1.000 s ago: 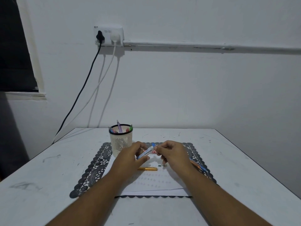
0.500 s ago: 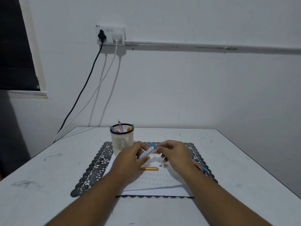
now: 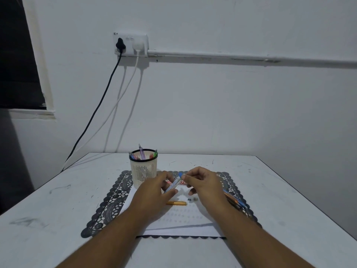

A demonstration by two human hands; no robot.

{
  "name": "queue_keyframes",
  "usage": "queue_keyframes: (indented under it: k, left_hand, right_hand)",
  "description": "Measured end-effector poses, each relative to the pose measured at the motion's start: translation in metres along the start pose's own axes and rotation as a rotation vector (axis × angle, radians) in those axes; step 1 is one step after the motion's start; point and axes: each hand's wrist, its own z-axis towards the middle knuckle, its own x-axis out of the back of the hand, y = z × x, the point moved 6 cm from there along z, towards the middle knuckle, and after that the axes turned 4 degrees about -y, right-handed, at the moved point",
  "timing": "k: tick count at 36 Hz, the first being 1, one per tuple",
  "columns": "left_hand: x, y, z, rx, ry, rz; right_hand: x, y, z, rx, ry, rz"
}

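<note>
Uncapping looks underway: left hand [image 3: 152, 192] grips the clear tube [image 3: 172, 186], right hand [image 3: 202, 184] pinches its blue cap [image 3: 180, 174], probably needing a straight pull.

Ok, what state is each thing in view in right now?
clear tube: held off the table, tilted, blue end uppermost.
left hand: grips the tube's lower end.
right hand: pinches the tube's blue end.
orange pen: lying flat on the paper, untouched.
pen cup: upright on the mat, pens inside.
black plug: seated in the wall socket.
</note>
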Motion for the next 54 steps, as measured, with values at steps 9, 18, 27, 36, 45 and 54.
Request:
queue_keyframes:
  k: [9, 18, 27, 36, 45, 54]
  left_hand:
    - [0.001, 0.004, -0.002, 0.022, 0.013, -0.029]
    - [0.001, 0.003, -0.003, 0.036, 0.016, -0.060]
    - [0.001, 0.005, -0.004, 0.030, 0.009, -0.090]
    - [0.001, 0.006, -0.001, -0.027, 0.019, 0.004]
    - [-0.001, 0.004, 0.001, -0.087, 0.025, 0.054]
    - [0.003, 0.000, 0.005, -0.088, 0.093, -0.015]
  right_hand:
    - [-0.003, -0.005, -0.004, 0.040, 0.015, 0.018]
    - [-0.001, -0.004, -0.004, 0.020, 0.046, 0.070]
    - [0.002, 0.001, -0.002, -0.013, 0.082, 0.142]
    - [0.000, -0.003, -0.002, 0.024, 0.061, 0.179]
    - [-0.003, -0.002, -0.001, -0.014, 0.026, 0.214]
    - [0.018, 0.010, 0.004, -0.124, 0.194, 0.397]
